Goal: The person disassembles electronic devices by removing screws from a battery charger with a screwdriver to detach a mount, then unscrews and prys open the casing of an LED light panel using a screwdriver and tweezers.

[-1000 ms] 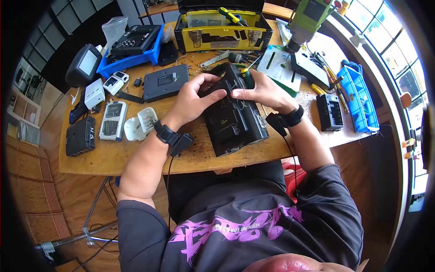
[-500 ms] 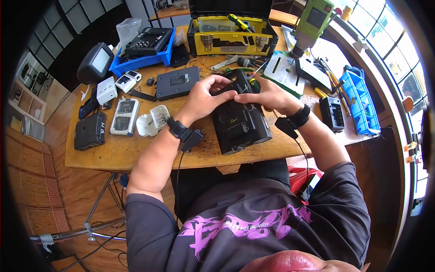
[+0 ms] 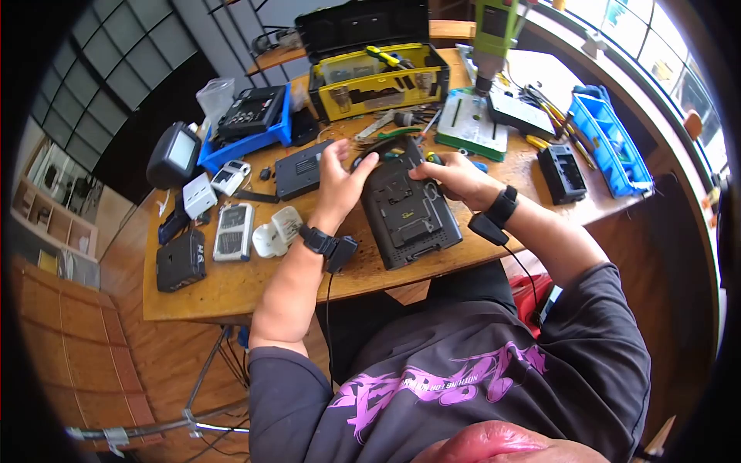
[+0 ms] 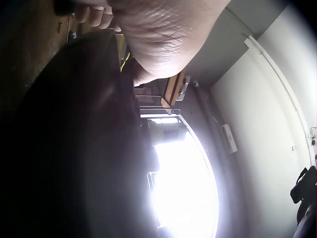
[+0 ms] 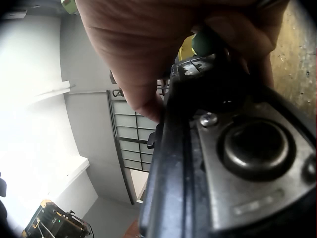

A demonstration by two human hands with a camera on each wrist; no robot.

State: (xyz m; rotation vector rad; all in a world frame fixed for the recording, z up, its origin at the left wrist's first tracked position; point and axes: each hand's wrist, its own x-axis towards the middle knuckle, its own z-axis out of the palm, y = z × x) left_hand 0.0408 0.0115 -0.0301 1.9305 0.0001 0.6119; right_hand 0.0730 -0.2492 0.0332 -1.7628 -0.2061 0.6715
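Hands: apart, one to each side of the work. My left hand is open, fingers raised, thumb reaching toward the housing's left edge; from my station I cannot tell whether it touches. My right hand grips the far right edge, thumb on the face, fingers going behind.
Black housing: between my hands, near end toward the body. I judge the right-hand grip is what steadies it, with the left lying close enough to lend support. Whether the near end rests on the wooden table, I can't say.
Metal plate: on the housing close under my right wrist, with a screw and a round dark part. My hold on the edge leaves this plate uncovered.
Flat dark box: just left of my left hand, probably set aside within its reach.
White case: nearer the body, left of my left forearm.
Toolbox: beyond both hands, lid up, which likely keeps its tools reachable.
Drill press: beyond my right hand, over a green-edged plate.
Blue organizer: well right of my right hand, past a small black frame.
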